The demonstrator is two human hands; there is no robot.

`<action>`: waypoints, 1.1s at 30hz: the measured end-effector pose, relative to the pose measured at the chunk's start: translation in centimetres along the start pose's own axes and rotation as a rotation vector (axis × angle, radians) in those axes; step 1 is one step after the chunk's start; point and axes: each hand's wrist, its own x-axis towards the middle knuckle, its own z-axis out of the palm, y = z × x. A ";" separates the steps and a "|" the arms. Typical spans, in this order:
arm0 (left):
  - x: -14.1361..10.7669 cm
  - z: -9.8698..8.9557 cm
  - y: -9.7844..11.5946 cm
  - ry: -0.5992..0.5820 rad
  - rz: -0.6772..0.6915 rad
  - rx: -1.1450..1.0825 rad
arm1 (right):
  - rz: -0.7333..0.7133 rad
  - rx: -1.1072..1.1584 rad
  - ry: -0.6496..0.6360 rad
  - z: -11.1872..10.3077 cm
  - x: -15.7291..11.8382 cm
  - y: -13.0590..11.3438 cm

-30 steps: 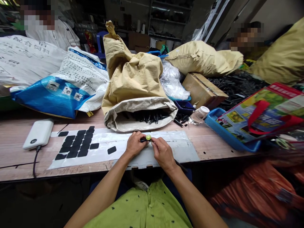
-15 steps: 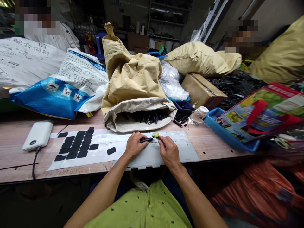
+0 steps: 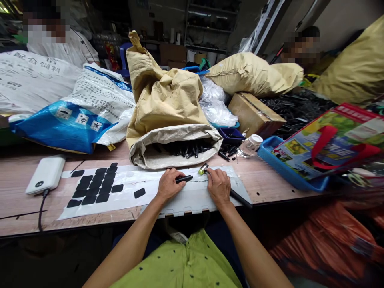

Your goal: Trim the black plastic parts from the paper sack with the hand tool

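Observation:
My left hand rests on the white sheet, its fingers closed on a black pen-shaped piece that points right. A small hammer is gripped in my right hand. Its metal head with a yellow-green face shows left of the fingers, just above and right of the black piece and apart from it. The black handle sticks out to the lower right, behind the wrist. Ahead of both hands, an open sack lies with its mouth toward me and many black pieces inside.
Black rounded-square pads lie on the sheet at left, beside a white power bank with a cable. On the right are a clear jar and a blue basket holding a colourful bag. Two people are across the table.
The hammer head has moved right, away from the black piece, and turned on its side; its handle now shows beside my right wrist. My left hand keeps its hold.

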 end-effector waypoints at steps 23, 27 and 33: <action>-12.8 3.2 1.9 -0.696 -0.193 0.085 | -0.008 -0.049 0.001 0.4 0.1 -0.1; -11.5 1.4 4.4 -0.786 -0.123 -0.019 | -0.017 -0.058 0.006 0.5 0.1 0.0; -0.1 -3.4 5.0 -0.182 -0.194 -0.143 | -0.025 -0.061 0.010 0.7 0.1 0.1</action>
